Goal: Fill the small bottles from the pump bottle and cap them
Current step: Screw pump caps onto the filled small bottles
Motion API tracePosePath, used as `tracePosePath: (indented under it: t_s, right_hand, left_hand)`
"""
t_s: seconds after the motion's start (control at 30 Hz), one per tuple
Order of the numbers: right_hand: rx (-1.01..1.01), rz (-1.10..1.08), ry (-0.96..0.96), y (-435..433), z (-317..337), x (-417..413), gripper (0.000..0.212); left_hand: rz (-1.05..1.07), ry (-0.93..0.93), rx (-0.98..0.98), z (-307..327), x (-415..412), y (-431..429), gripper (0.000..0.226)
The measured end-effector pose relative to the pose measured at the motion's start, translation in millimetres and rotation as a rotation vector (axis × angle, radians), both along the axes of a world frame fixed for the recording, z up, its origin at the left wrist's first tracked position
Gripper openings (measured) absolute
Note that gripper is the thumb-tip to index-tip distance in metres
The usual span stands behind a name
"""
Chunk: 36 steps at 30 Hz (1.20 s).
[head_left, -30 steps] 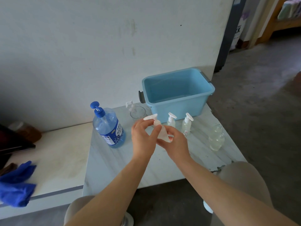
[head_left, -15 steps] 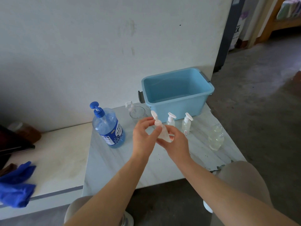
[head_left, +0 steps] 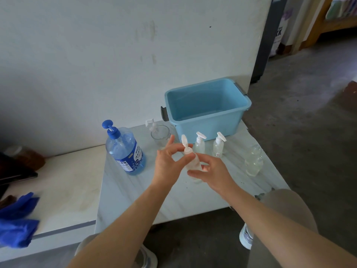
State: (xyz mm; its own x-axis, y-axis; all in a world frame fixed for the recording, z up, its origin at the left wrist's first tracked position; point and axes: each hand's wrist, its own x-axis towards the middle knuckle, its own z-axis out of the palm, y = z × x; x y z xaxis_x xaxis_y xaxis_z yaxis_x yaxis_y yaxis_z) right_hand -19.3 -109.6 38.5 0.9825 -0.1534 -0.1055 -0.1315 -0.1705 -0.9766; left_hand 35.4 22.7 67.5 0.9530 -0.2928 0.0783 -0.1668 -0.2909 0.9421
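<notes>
Small translucent plastic bottle (head_left: 192, 163) with a white pump cap tilts at the middle of the pale marble-patterned counter (head_left: 173, 200), the right hand (head_left: 214, 175) holding its body in its grip and the left hand (head_left: 168, 163) pinching the cap. Bare counter runs to the near edge. The large clear blue-capped pump bottle (head_left: 125, 151) stands well left.

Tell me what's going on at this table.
A person is capping a small bottle: the right hand grips its body while the left hand pinches the white pump cap. Two capped bottles stand before the blue tub, the big pump bottle stands to the left, and clear bottles without pumps wait at the right.
</notes>
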Motion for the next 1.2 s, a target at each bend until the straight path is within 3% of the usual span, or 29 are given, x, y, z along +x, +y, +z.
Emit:
tracePosePath:
  t_s: [0.13,0.3,0.37,0.57,0.73,0.9,1.07,1.2]
  right_hand:
    - [-0.048,-0.008,0.038,-13,-13,-6,0.043]
    - [-0.104,-0.100,0.112,-33,-26,-8,0.053]
    - [-0.131,-0.211,0.170,-43,-37,-14,0.060]
    - [-0.334,-0.691,0.124,-84,-76,-40,0.042]
    - [-0.207,-0.917,0.216,-103,-92,-33,0.068]
    - [-0.218,-0.915,0.290,-113,-108,-23,0.082]
    - [-0.276,-0.877,0.280,-120,-110,-14,0.054]
    - [-0.249,-0.888,0.296,-122,-114,-10,0.051]
  left_hand:
    - [-0.141,0.031,0.050,-12,4,-6,0.011]
    - [0.021,0.034,0.154,-40,-1,-38,0.018]
    - [0.079,0.086,0.150,-49,-2,-51,0.026]
    - [0.083,0.171,0.159,-77,19,-70,0.025]
    - [0.102,0.134,0.237,-91,32,-81,0.013]
    - [0.102,0.093,0.276,-96,41,-94,0.016]
    - [0.098,0.116,0.284,-100,46,-95,0.023]
    - [0.100,0.169,0.249,-96,42,-91,0.032]
